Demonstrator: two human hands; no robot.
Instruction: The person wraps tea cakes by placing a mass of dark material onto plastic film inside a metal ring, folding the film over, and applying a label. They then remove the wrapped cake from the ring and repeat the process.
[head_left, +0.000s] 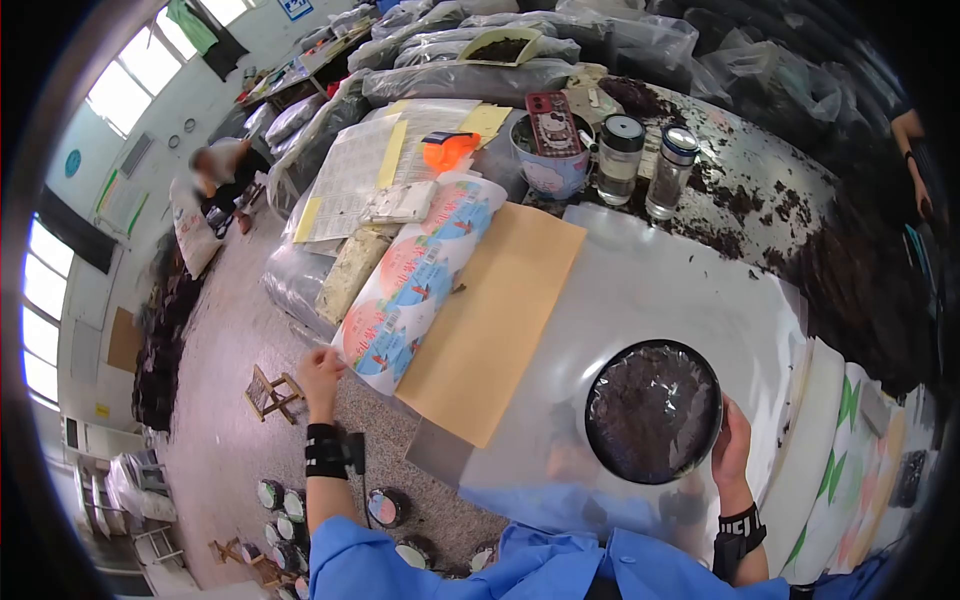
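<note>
While both hands grip, the right hand (733, 447) holds a dark, plastic-wrapped round cake (653, 411), the left hand (320, 368) printed paper (418, 282).

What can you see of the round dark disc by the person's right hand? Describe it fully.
The round disc is flat, black-rimmed and filled with dark crumbly matter under a shiny clear film. It lies flat on the pale glossy sheet on the table. The right hand touches its right edge, fingers curled against the rim.

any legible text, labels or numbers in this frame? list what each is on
None can be read.
Printed wrapper roll near the left hand: coloured print, too blurred.
Paper sheets: lines too small.
Red tin lid: a picture, no legible words.
Blue wall sign: blurred.
</note>
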